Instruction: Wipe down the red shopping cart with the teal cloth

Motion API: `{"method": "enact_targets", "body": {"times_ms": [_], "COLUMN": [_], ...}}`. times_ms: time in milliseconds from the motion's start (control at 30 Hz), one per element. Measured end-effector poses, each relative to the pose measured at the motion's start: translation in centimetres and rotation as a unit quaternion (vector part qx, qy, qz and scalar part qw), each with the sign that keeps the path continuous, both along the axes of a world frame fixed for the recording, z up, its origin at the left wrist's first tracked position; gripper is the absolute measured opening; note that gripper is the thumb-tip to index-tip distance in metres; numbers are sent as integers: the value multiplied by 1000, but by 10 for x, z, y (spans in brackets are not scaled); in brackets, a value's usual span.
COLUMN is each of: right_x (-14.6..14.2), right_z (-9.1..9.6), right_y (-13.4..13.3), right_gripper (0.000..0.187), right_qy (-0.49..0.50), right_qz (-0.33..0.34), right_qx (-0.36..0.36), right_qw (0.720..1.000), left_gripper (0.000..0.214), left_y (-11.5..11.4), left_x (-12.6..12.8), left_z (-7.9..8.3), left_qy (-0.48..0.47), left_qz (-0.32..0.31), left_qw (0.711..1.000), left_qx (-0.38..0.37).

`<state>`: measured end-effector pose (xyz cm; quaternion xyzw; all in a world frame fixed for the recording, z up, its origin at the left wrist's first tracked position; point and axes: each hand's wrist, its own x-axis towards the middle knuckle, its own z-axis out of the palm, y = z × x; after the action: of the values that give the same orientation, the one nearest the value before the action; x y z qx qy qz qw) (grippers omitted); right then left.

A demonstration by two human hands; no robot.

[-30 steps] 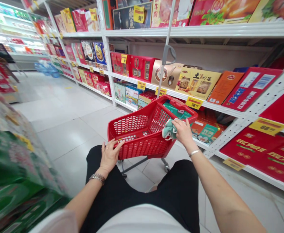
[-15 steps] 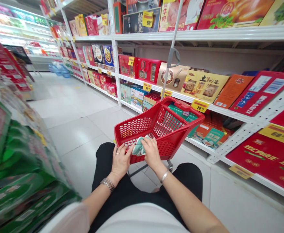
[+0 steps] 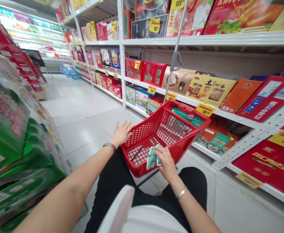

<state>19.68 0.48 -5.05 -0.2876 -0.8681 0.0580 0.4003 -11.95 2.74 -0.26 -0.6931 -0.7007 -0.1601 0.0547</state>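
Right hand (image 3: pixel 167 164): closed around a bunched teal cloth (image 3: pixel 152 159), fingers curled over it, thumb side towards the camera. The cloth is pressed against the near end of a red plastic basket (image 3: pixel 183 149), at the rim and just inside it. A thin bracelet (image 3: pixel 181 193) sits on that wrist.

Left hand (image 3: pixel 122 132): open, fingers spread and straight, holding nothing. The palm lies against the outside of the basket's left wall, near the upper edge. A metal wristwatch (image 3: pixel 110 146) is on that wrist.

Basket: mesh-walled, tilted with its open top turned towards the person, directly ahead of the knees in black trousers (image 3: pixel 117 184). A grey pull handle (image 3: pixel 176 61) rises from its far end, upright and leaning slightly right. Green packs (image 3: pixel 189 119) show at the far wall of the basket; whether they lie inside it or on the low shelf behind cannot be told.

Surroundings: white shelving (image 3: pixel 205 39) runs along the right side of the aisle, stocked with gift boxes, among them a yellow box (image 3: pixel 211 89) on the middle level just beyond the basket. Yellow price tags, one of them (image 3: pixel 205 109) just beside the basket's far rim, hang on the shelf edges. Green cartons (image 3: pixel 8 129) are stacked close on the left, blurred. Pale floor tiles (image 3: pixel 83 123) lie between the two sides.
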Motion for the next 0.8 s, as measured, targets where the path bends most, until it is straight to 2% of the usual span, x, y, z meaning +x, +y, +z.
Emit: {"method": "enact_targets", "body": {"times_ms": [100, 233, 400, 467, 600, 733, 800], "right_x": [13, 27, 42, 48, 61, 69, 66], "right_z": [-3, 3, 16, 20, 27, 27, 20], "right_y": [3, 18, 56, 73, 95, 86, 72], "right_gripper": [63, 60, 59, 60, 58, 57, 60], "right_qy": [-2, -32, -80, -95, -92, -70, -57], "right_qz": [-7, 7, 35, 23, -52, -101, -118], "right_qx": [-7, -26, -55, -65, -70, -73, -74], "right_qw": [1000, 999, 995, 993, 992, 990, 989], "left_gripper": [55, 56, 55, 56, 62, 65, 63], "left_y": [13, 18, 21, 19, 9, -2, -5], "left_x": [-4, -2, 15, 27, 62, 108, 132], "left_z": [-13, -33, -36, -35, -37, -44, -46], "left_qy": [-27, -66, -111, -124, -136, -125, -112], "left_qz": [6, 27, 66, 84, 115, 126, 98], "left_qw": [999, 995, 989, 987, 983, 984, 987], "left_qx": [-45, -75, -75, -64, -34, 17, 56]}}
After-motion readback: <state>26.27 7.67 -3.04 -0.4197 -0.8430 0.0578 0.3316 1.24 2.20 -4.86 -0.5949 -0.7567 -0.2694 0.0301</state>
